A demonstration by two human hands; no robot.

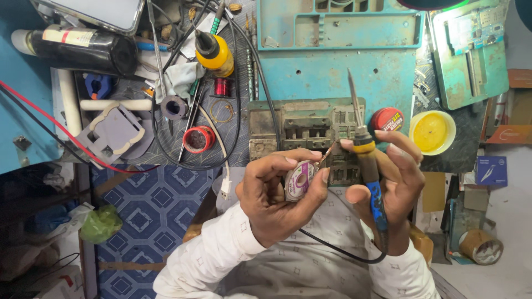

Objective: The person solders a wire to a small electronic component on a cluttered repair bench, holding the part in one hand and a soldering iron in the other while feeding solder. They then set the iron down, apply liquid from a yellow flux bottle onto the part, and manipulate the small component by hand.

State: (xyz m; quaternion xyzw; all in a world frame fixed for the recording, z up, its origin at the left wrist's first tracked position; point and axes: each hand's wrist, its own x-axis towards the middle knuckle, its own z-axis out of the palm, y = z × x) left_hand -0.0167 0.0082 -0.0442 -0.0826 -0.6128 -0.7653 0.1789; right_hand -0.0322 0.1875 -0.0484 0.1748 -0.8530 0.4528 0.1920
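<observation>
My left hand [274,194] grips a small round spool of copper braid [299,180], and a short copper strand sticks out from it toward the fingertips of my other hand. My right hand [396,182] holds a soldering iron [366,149] with a yellow collar and blue grip, its metal tip pointing up and away over the bench. The iron's black cord loops under my right wrist. Both hands hover just in front of a worn metal board holder [302,124] on the teal mat [343,77].
A small red tin [388,117] and a yellow tub of paste [432,132] sit right of the holder. A yellow-bodied bottle [216,52], red wire spool [221,87], red-rimmed pot [198,138], tweezers and cables crowd the left. A black cylinder [83,50] lies far left.
</observation>
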